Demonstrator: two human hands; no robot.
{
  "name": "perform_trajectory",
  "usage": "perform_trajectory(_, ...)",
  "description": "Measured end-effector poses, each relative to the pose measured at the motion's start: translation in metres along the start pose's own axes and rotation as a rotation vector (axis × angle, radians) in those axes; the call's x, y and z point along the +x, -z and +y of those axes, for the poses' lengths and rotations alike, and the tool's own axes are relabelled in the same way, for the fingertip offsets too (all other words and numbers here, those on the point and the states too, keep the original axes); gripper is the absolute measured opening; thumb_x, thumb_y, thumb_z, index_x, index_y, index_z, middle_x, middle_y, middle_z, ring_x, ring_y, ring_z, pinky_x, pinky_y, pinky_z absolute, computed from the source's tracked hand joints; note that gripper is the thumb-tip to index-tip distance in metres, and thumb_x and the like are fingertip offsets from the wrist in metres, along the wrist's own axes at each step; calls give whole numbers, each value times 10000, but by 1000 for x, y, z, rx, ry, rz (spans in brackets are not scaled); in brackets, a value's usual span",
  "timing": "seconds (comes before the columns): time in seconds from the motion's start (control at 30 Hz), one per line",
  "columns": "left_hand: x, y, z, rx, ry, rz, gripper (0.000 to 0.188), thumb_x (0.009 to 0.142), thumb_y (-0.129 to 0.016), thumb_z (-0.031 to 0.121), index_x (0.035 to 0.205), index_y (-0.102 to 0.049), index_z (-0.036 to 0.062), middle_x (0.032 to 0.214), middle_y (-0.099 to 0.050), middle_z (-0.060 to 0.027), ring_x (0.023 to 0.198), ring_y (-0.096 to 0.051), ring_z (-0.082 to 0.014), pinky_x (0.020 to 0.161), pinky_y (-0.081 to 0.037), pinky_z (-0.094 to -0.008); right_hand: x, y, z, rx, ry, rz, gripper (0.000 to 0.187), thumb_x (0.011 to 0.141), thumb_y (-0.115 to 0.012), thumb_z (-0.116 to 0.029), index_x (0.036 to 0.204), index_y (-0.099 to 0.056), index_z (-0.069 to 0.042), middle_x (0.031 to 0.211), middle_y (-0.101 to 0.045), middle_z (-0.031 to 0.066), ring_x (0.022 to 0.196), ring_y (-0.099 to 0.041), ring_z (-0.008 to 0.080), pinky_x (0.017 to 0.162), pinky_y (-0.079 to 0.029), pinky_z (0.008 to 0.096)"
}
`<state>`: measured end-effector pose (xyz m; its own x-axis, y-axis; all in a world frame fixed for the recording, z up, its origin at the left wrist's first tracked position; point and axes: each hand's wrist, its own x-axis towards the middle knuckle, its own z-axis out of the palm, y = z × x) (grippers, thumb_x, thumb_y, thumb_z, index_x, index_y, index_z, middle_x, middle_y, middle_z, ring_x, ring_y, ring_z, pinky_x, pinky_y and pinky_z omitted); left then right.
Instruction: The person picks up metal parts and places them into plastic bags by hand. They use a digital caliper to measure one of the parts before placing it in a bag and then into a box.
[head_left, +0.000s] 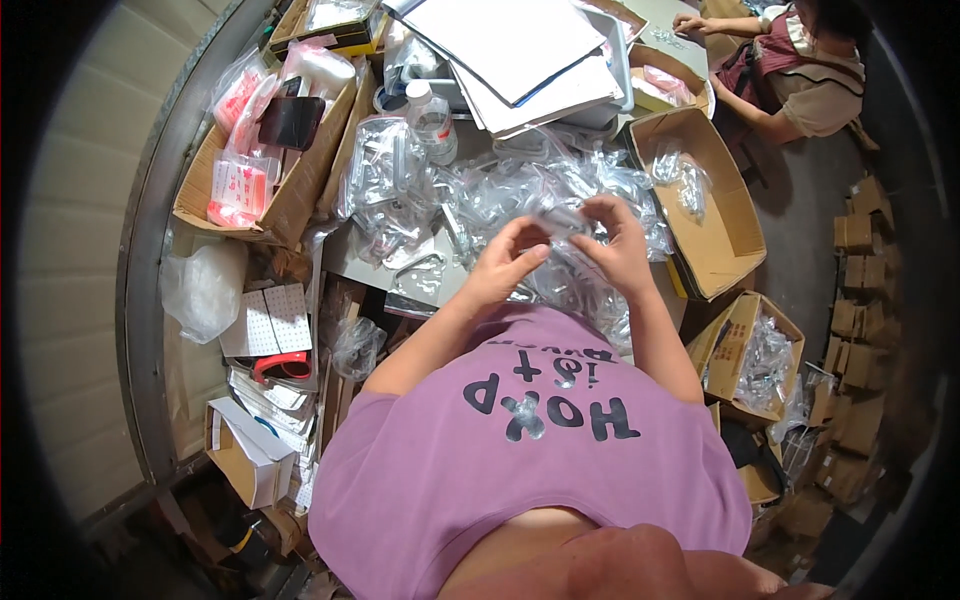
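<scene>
Over the near part of the table, my left hand (508, 262) and my right hand (618, 248) face each other. Between their fingertips is a small clear plastic bag (562, 219), smeared by motion; a greyish thing seems to be inside, but its kind cannot be made out. The fingers of both hands are bent in a pinch at its two ends. Beneath and beyond them spreads a heap of clear bags (490, 195) with shiny metal parts. A single metal part in a bag (418, 275) lies left of my left hand, near the table edge.
Right of the heap stands an open cardboard box (725, 235) with a few bagged parts. A clear bottle (431, 125) and papers (510, 50) are at the back. On the left, a carton (290, 215) holds red-and-white packets and a phone (291, 122). Another person (800, 80) sits far right.
</scene>
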<state>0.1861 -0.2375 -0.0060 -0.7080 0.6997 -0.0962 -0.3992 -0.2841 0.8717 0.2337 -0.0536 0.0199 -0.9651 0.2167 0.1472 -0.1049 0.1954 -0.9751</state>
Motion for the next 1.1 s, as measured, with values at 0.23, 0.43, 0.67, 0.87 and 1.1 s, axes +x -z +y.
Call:
perform_trajectory(0.23,7,-15,7,-67,-29,204,178,839,-569,106,971,-512,0,886,-581,-56,760,-578,-118,678,-478,-247,-8,3,-14,-216,134,-9,504,655,-712,-70,1103,-486,-16,1037,-564,109,934,-556,192,819,-431,293)
perform_trajectory(0.43,-3,-11,10,-235,105,173,195,823,-547,45,1010,-508,6,907,-600,-69,814,-609,-163,722,-512,-290,-18,13,-31,421,-357,-130,617,697,-667,-18,1238,-372,-45,1167,-473,124,805,-472,65,711,-421,210)
perform_trajectory(0.67,-8,-16,21,-316,65,197,246,820,-558,32,1056,-488,24,959,-586,-75,868,-598,-175,734,-522,-297,-18,11,-32,412,-274,-131,629,691,-631,46,1249,-360,-61,1186,-431,115,800,-468,60,697,-429,192)
perform_trajectory(0.87,-9,12,6,-377,56,300,202,840,-554,46,1031,-488,31,924,-585,-65,814,-599,-153,693,-531,-276,-14,14,-26,492,-313,-173,587,710,-615,43,1237,-375,-51,1156,-463,115,872,-525,115,775,-444,214)
perform_trajectory(1.1,-16,46,21,-406,-51,526,161,840,-539,15,994,-504,44,854,-585,-54,749,-614,-165,675,-561,-295,-13,47,3,190,-298,60,296,771,-582,-18,1060,-520,11,989,-573,87,923,-571,162,818,-444,265)
